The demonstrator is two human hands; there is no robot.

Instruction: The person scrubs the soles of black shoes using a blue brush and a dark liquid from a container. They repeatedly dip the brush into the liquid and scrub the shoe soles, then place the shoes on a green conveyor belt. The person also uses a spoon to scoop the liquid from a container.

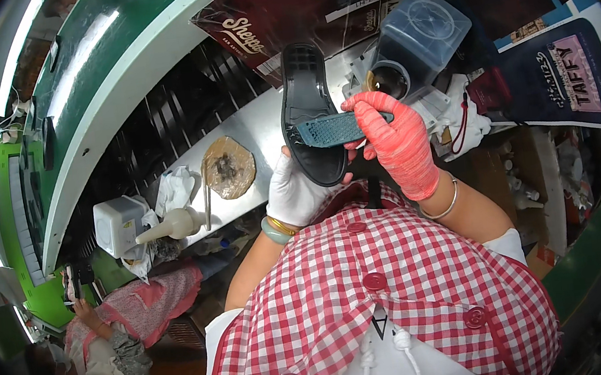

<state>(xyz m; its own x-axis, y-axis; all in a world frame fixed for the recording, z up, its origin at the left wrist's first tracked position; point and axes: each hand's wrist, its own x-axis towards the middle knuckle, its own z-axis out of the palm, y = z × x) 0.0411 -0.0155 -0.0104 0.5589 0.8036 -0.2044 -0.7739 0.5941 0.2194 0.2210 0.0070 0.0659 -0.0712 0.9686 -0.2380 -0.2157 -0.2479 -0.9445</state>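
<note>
A black shoe sole point(303, 83) stands nearly upright in front of my chest, its hollow inner side facing me. My left hand point(296, 192), in a white glove, is closed around its lower end. Wearing a coral-pink fingerless glove, my right hand point(391, 140) grips a flat teal brush point(329, 131) with a textured surface. The brush lies crosswise over the lower half of the sole, and its bristle end reaches the sole's left edge. Fingers hide part of the brush's handle.
A round, crusted board point(228, 167) with a stick, a white squeeze bottle point(171, 225) and a white jug point(119, 224) stand left. Right are a dark cup point(390, 81) and a clear plastic container point(425, 36). A green-framed machine point(109, 68) curves behind; another person point(120, 330) works lower left.
</note>
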